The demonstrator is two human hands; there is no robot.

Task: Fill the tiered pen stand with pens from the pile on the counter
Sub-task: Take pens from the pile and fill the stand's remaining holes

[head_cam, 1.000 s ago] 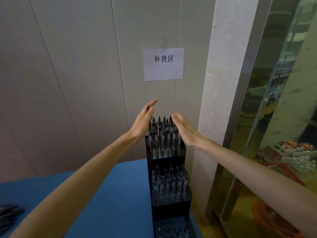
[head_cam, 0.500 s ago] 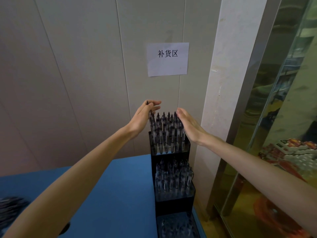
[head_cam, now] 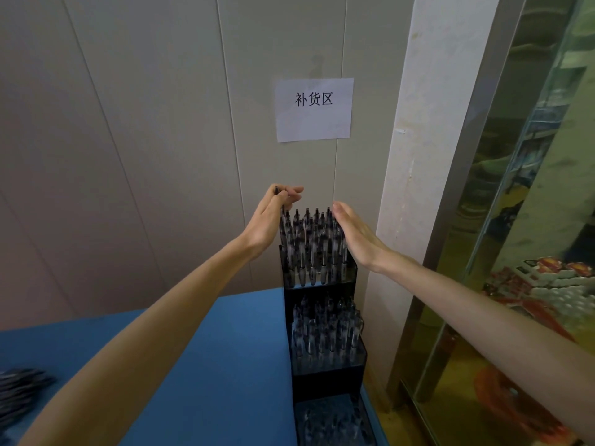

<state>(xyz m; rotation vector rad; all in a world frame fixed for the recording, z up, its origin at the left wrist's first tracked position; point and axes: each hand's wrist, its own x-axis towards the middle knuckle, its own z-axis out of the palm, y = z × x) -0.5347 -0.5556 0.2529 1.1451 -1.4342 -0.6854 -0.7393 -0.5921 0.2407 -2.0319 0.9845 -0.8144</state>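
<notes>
A black tiered pen stand (head_cam: 322, 379) stands at the right end of the blue counter (head_cam: 206, 365), against the wall. Its top tier (head_cam: 317, 249) and middle tier (head_cam: 326, 333) are packed with upright clear-and-black pens; the lowest tier is blurred at the frame's bottom. My left hand (head_cam: 270, 217) is at the top tier's left side and pinches the top of a pen (head_cam: 277, 190) between thumb and fingers. My right hand (head_cam: 354, 233) is flat, fingers straight, pressed against the right side of the top tier's pens. A pile of pens (head_cam: 19, 394) lies at the counter's far left.
A grey panelled wall with a white paper sign (head_cam: 314, 109) rises behind the stand. A white pillar (head_cam: 418, 156) and a glass door (head_cam: 521, 220) are to the right, with red and white goods behind the glass.
My left hand's fingers have curled from straight to pinching a pen at the top tier's left. The right hand stays flat against the pens. The view has shifted slightly.
</notes>
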